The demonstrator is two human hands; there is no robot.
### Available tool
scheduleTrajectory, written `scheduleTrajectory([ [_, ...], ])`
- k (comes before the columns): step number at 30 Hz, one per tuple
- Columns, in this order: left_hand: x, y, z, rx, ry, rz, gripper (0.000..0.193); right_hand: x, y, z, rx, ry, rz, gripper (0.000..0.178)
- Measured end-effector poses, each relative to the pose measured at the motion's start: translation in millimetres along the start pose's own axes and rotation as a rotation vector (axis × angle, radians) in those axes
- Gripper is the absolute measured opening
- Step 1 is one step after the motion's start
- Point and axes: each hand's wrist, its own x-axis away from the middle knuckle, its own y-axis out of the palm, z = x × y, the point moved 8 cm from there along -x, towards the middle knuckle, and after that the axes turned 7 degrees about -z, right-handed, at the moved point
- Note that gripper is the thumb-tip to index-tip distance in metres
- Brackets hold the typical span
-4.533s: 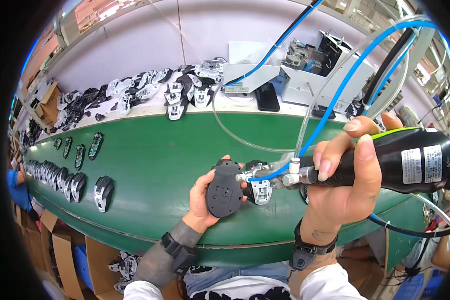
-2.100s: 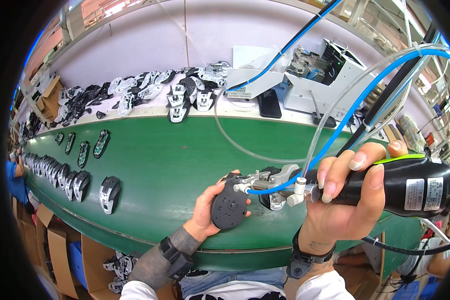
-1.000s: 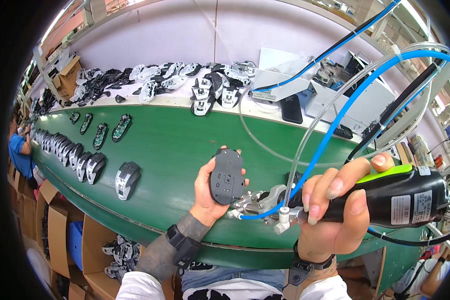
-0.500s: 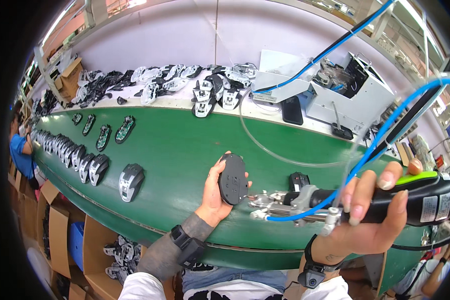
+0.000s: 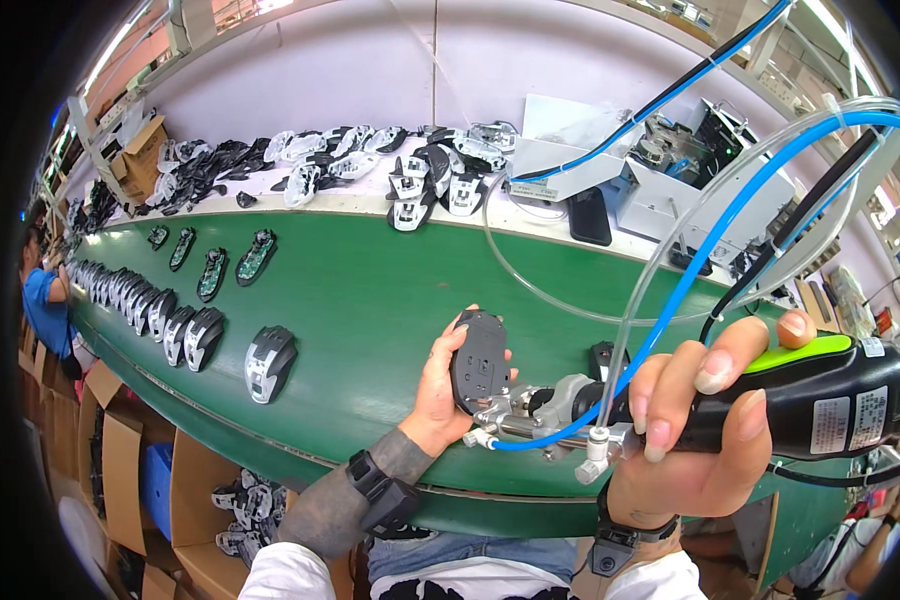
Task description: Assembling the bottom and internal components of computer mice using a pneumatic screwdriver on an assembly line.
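Currently, your left hand (image 5: 436, 396) holds a dark grey computer-mouse body (image 5: 482, 355) over the green surface (image 5: 370, 300), its flat underside turned up toward you. Your left fingers are clamped along its edges. Your right hand (image 5: 705, 470) has its fingers wrapped around a thick black power driver (image 5: 795, 400) fed by a blue hose (image 5: 682, 290). The driver's metal nose (image 5: 515, 425) points left, at the lower end of the mouse body; whether it touches is hard to tell, as the parts overlap there.

The work looks like fastening the underside, and this piece seems partway through: its two halves appear joined, but you cannot be sure from here which holes are filled.

To your left, a curved row of black-and-silver shells (image 5: 202, 338) stands along the near side, with one lone shell (image 5: 268, 363) set apart, nearest you. Whether these are finished or waiting does not show. Beyond the row lie four loose circuit boards (image 5: 256, 258), not fitted into any shell. More loose parts (image 5: 460, 190) cover the white ledge at the back, so plenty appears left to do.
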Motion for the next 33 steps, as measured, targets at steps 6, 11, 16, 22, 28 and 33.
scheduleTrajectory([
  [6,2,8,0,0.055,0.011,-0.032,0.045,-2,4,7,-0.043,0.032,-0.043,0.042],
  [11,4,-2,-3,0.084,-0.018,0.009,0.043,-2,12,11,-0.047,0.094,-0.001,0.043],
  [16,-3,-8,17,-0.488,0.156,0.152,0.05,-11,-2,6,0.026,0.184,-0.065,0.048],
  [22,3,2,43,-1.059,0.418,0.014,0.048,-16,-14,7,-0.096,0.321,-0.276,0.047],
  [28,1,23,39,-1.426,0.438,-0.029,0.051,-27,-30,-10,-0.111,0.302,-0.162,0.054],
  [33,-9,26,35,-1.528,0.442,-0.084,0.051,-38,-32,-10,-0.048,0.254,-0.194,0.051],
])
